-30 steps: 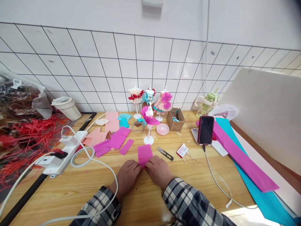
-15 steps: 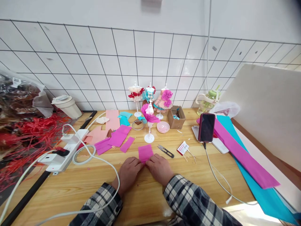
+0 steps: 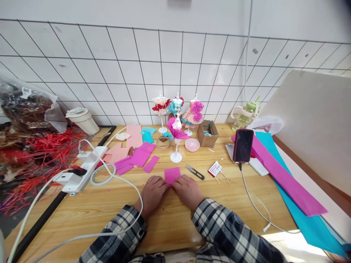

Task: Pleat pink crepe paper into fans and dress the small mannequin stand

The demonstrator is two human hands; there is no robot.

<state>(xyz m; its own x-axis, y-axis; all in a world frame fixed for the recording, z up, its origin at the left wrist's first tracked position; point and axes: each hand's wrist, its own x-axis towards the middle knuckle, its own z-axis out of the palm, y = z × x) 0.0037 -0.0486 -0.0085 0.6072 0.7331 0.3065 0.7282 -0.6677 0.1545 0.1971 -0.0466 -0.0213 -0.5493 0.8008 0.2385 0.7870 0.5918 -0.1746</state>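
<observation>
On the wooden table (image 3: pixel 170 223), in front of a white stand (image 3: pixel 176 157), the left hand (image 3: pixel 153 193) and right hand (image 3: pixel 189 190) pinched the near edge of a magenta sheet (image 3: pixel 172 175) between closed fingertips, one from each side, apparently to steady it evenly.

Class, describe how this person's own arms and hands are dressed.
Both the left sleeve and the right sleeve are long, in a plaid of dark navy or black with white and greyish checks, reaching the wrists. The left hand and right hand are bare, with no gloves.
</observation>
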